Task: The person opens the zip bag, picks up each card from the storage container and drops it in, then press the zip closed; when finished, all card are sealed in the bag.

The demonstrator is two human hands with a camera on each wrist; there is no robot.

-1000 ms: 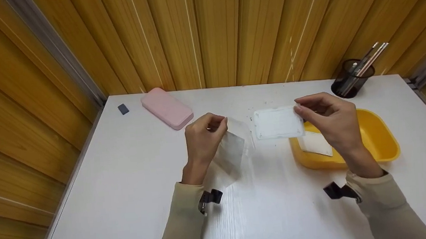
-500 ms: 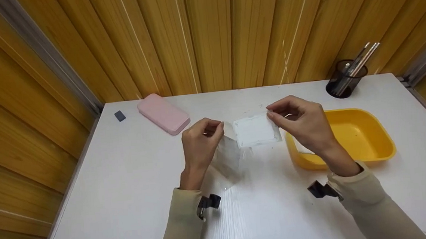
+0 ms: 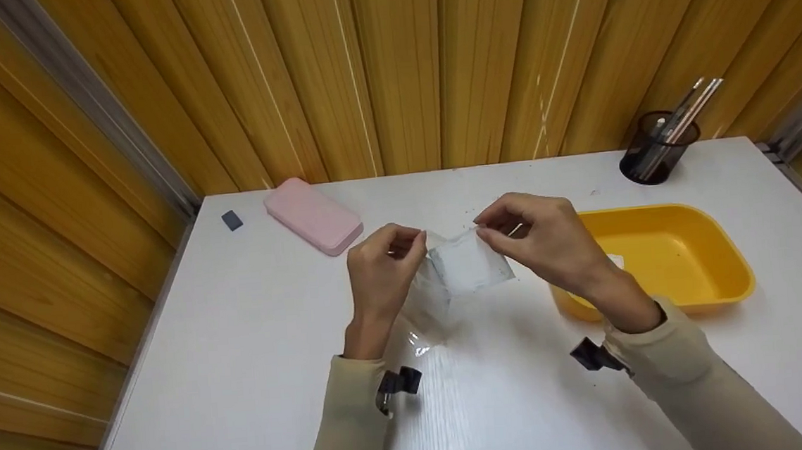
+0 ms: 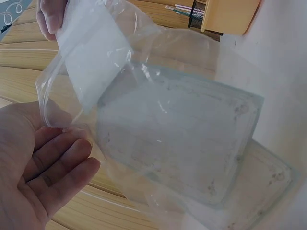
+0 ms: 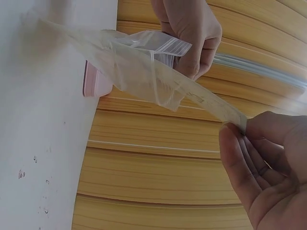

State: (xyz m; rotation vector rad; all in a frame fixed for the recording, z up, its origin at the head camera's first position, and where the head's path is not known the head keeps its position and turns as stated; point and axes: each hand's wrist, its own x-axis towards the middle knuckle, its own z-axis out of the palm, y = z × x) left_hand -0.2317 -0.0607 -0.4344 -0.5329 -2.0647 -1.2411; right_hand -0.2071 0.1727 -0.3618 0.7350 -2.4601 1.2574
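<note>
Between thumb and fingers, my left hand [image 3: 379,272] pinches the top edge of a clear plastic bag [image 3: 423,319], which hangs over the table. In the left wrist view, two flat whitish cards [image 4: 177,129] with faint border patterns overlap inside the bag. My right hand [image 3: 550,243] pinches one corner of a white rectangular card [image 3: 471,266]. The card's left part is in the bag's mouth, and its right end is outside. In the right wrist view the card [image 5: 211,103] shows edge-on, slanting into the bag.
A yellow plastic basin [image 3: 743,289] stands at the right, with a piece of white card [image 3: 616,261] in it, partly hidden by my right arm. At the back are a pink case [image 3: 314,215], a small dark eraser-like block [image 3: 231,220] and a black mesh pen cup [image 3: 657,150].
My right hand has moved left with the white card, away from above the basin, and its leading edge has entered the bag's mouth. My left hand has stayed nearly in place.
</note>
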